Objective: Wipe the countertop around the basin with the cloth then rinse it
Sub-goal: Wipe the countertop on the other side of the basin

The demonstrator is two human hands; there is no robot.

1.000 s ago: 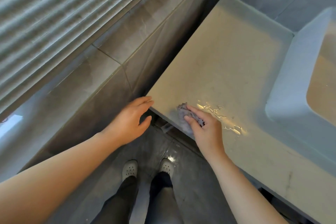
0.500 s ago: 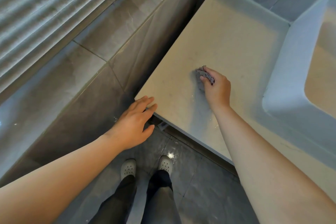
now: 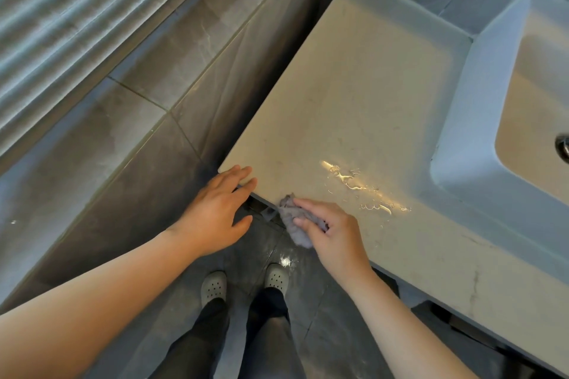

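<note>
— Tabletop (image 3: 354, 101) and basin (image 3: 455, 132)?
— Tabletop lies under both hands; basin sits well right of the right hand (image 3: 335, 234).
— Hands?
— Left hand (image 3: 215, 209) flat, fingers straight, on the corner. The right hand pinches the cloth (image 3: 300, 237) at the edge between them.

Table (image 3: 354, 86), viewed from its near edge. My left hand (image 3: 215, 212) rests on the near-left corner. Just right of it, my right hand (image 3: 335, 234) holds the cloth (image 3: 292, 221) at the near edge, partly overhanging it. Water (image 3: 363, 186) lies on the table between cloth and basin (image 3: 468, 120), which occupies the right side. A wall (image 3: 184, 55) runs along the left edge.
</note>
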